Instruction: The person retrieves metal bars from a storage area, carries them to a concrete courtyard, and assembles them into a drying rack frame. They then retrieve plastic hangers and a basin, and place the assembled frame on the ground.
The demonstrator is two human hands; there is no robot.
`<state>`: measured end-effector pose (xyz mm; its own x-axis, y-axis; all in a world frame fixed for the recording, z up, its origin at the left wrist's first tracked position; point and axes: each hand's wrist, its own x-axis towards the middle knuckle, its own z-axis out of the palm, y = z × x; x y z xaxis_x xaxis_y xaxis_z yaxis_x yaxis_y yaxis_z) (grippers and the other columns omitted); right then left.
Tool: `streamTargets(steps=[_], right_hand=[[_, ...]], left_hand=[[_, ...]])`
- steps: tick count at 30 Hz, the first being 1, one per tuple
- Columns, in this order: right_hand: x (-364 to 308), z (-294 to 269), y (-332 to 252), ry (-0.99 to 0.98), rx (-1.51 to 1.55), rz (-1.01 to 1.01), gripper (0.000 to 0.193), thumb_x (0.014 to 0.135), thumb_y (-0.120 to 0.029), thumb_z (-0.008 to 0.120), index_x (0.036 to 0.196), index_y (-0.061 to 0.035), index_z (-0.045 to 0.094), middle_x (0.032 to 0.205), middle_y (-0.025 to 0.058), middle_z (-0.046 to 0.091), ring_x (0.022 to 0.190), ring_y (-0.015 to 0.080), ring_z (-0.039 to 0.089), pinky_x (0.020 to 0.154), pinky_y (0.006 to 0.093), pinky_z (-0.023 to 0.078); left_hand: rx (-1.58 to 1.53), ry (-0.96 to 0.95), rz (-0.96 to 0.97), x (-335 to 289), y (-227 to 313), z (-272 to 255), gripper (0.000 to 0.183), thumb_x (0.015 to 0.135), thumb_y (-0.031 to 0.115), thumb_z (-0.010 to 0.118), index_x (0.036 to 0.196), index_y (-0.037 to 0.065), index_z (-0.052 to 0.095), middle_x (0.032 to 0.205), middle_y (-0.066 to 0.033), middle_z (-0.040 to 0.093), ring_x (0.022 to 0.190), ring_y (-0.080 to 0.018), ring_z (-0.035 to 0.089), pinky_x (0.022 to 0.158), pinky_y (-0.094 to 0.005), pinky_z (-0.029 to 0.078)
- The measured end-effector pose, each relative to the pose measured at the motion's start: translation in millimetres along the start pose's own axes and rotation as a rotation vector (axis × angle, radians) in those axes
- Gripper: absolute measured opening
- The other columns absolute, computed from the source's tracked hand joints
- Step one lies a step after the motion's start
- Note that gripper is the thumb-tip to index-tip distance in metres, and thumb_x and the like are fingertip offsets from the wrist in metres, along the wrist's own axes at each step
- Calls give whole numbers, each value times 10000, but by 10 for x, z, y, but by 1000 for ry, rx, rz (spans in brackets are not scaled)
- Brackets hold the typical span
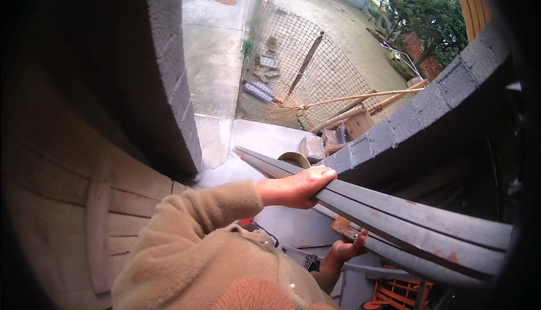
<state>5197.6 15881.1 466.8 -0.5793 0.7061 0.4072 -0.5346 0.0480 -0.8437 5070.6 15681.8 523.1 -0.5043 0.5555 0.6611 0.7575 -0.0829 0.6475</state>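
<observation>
Several long grey metal bars (417, 214) with rust spots lie side by side, running from the doorway to the far right. My left hand (301, 187) reaches across and is closed over their top, the fingers wrapping the far edge. Lower down, my right hand (342, 252) is at the near underside of the bars, a digit pressed up against the lowest one. Its other fingers are mostly hidden. Close to it, a rusty orange-brown metal piece (342, 227) sits under the bars. The bars' far tips rest or hang over pale concrete; I cannot tell which.
A grey block wall (174, 79) stands at the left of the doorway, with a curved-looking one (417, 118) at the right. Beyond are a wire mesh fence (315, 56), a twig broom (287, 107) and stones (311, 148). An orange slatted crate (397, 288) sits below the bars.
</observation>
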Motion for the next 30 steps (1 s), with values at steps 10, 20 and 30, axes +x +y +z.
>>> streamTargets(steps=[10,20,30], right_hand=[[772,960,1698,-13,74,122,629,876,-317,538,1373,19,352,1412,172,367,1266,298,396,1070,431,292],[1365,2507,2312,-173,-450,405,529,922,-76,520,1376,52,282,1334,177,429,1215,239,434,1057,380,317],[1691,4613,3393,-184,-199,427,479,851,-19,513,1280,19,304,1261,210,436,1179,265,465,1079,429,306]], left_hand=[[69,-212,-77,949,-1828,-949,433,586,-34,661,973,0,471,964,-179,517,959,-377,504,839,-427,417],[25,-392,-216,1542,-3354,-2182,451,588,-62,650,987,-3,449,977,-205,519,979,-416,488,858,-447,408],[55,-358,-276,1741,-4794,-3828,392,604,-61,630,945,-2,447,977,-218,523,984,-430,497,830,-459,417]])
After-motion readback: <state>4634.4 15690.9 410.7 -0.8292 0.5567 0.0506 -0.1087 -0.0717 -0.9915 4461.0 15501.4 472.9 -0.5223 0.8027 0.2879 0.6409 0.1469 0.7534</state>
